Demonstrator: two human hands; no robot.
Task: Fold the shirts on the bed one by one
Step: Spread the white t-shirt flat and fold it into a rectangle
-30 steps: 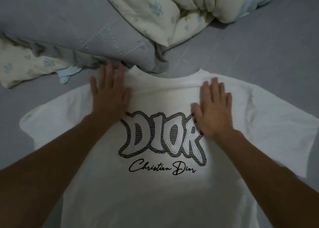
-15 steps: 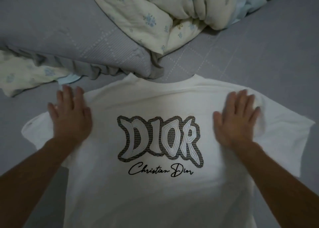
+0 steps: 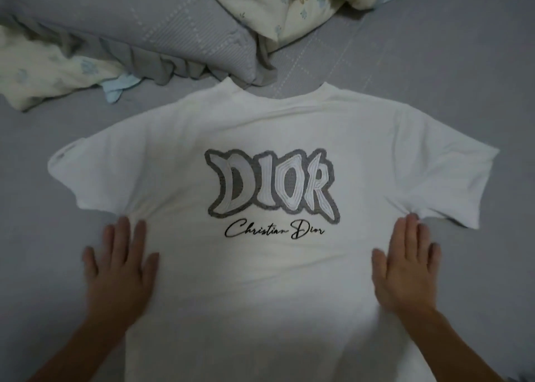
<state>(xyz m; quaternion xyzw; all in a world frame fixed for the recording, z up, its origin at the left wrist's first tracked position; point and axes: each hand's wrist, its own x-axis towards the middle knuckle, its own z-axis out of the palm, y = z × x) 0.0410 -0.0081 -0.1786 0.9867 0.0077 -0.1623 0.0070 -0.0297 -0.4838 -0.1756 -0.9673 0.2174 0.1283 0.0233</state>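
Observation:
A white T-shirt (image 3: 269, 127) with a large grey "DIOR" print and black script under it lies spread flat on the grey bed sheet (image 3: 451, 72), collar away from me and both short sleeves out to the sides. My left hand (image 3: 120, 271) lies flat with straight fingers on the shirt's left side edge, just below the left sleeve. My right hand (image 3: 406, 268) lies flat on the right side edge, its fingertips at the armpit crease under the right sleeve. Neither hand holds anything.
A grey ruffled pillow (image 3: 124, 31) lies just beyond the collar at the upper left. A cream flowered quilt (image 3: 301, 8) is bunched at the top, and another part of it (image 3: 49, 72) pokes out at the far left beside a scrap of light blue cloth (image 3: 118, 87).
Both hands have slid outward from the upper chest and then down the shirt, from the shoulders to the sides under the sleeves. The shirt lies smoother.

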